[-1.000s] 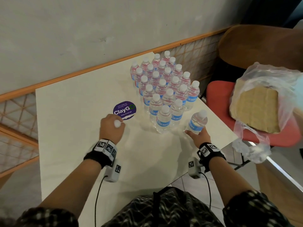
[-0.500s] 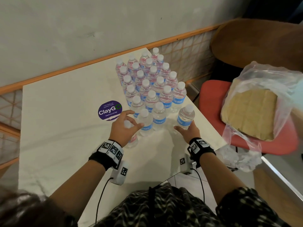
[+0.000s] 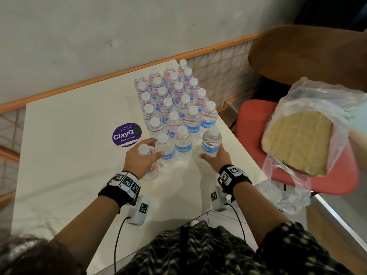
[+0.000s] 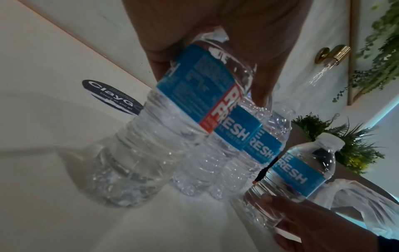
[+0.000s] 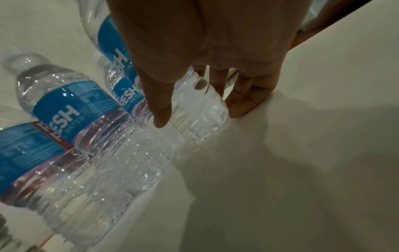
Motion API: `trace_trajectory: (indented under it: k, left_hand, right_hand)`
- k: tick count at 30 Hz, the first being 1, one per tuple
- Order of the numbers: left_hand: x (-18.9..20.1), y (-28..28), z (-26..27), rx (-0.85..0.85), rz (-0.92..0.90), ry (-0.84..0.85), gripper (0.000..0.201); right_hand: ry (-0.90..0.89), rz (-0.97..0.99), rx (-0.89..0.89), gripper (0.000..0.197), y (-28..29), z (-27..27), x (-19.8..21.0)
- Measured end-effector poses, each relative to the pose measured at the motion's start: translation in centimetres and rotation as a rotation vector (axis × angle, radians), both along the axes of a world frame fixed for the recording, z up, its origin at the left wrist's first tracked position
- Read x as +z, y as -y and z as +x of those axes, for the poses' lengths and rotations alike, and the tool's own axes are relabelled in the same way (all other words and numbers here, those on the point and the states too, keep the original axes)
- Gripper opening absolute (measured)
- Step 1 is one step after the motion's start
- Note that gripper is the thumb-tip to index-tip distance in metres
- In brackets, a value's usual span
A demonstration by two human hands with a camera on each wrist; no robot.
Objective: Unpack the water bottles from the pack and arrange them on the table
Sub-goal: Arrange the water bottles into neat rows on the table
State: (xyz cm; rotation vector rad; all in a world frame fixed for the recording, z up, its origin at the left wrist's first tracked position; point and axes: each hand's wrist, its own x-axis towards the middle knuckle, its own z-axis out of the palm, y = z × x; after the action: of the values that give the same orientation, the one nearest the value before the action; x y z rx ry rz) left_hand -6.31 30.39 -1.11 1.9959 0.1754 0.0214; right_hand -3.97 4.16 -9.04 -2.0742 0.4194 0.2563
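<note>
Your left hand (image 3: 141, 160) curls round a clear, blue-labelled plastic water bottle (image 3: 149, 165) at the front-left of the block; your right hand (image 3: 215, 158) pinches another clear bottle (image 3: 211, 141) low, front-right. You're closing the front row on the white table (image 3: 65, 155): next, slide both snug and let go.

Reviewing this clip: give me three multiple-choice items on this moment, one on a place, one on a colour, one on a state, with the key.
1. Where does the purple ClayGo sticker lie?
A. left of the bottles
B. on the red chair
C. under the plastic bag

2. What colour are the bottle labels?
A. green
B. blue
C. yellow

3. What is the left hand doing?
A. resting flat
B. gripping a bottle
C. holding the bag

Key: A, the sticker sits on the table left of the rows; B, the labels read blue; B, the left hand curls round a water bottle.
</note>
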Motion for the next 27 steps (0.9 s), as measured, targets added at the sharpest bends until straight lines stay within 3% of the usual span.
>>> trace_trajectory:
  k: [5, 14, 17, 24, 27]
  left_hand:
    - [-0.5, -0.5, -0.2, 0.002, 0.007, 0.012, 0.042]
    - [-1.0, -1.3, -1.1, 0.069, 0.036, -0.013, 0.034]
    - [-0.8, -1.4, -1.4, 0.1, 0.147, -0.06, 0.039]
    - [-1.7, -4.7, -1.3, -0.146, 0.338, -0.361, 0.077]
    - [-1.8, -5.3, -1.8, -0.254, 0.394, -0.407, 0.067]
  right_hand:
    - [0.054, 0.067, 0.017, 0.085, -0.3, 0.0, -0.3]
    - [0.052, 0.09, 0.088, 0.069, -0.3, 0.4, 0.0]
    - [0.039, 0.118, 0.08, 0.071, -0.6, 0.5, 0.4]
    - [0.049, 0.144, 0.08, 0.064, -1.1, 1.1, 0.4]
    - [0.046, 0.137, 0.093, 0.065, -1.2, 1.3, 0.3]
